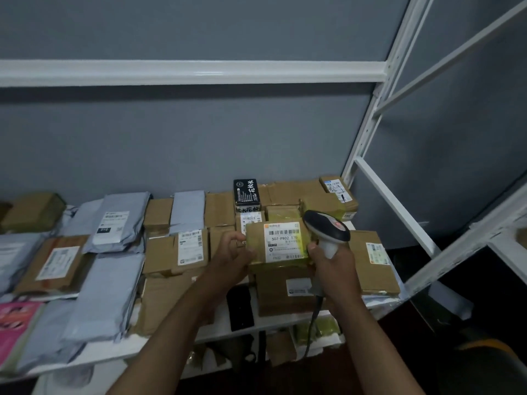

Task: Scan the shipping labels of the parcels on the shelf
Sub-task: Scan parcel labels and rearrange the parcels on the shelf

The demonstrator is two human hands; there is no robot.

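Nearest, both forearms reach in over the white shelf. The left hand curls its fingers round the left edge of a yellow-taped parcel, grip pinching it. The right hand wraps round the handle of a barcode scanner, whose head sits just right of the parcel's white shipping label. The parcel lies on brown boxes near the shelf's right end. Left lie grey mailer bags; farther back stands a black box.
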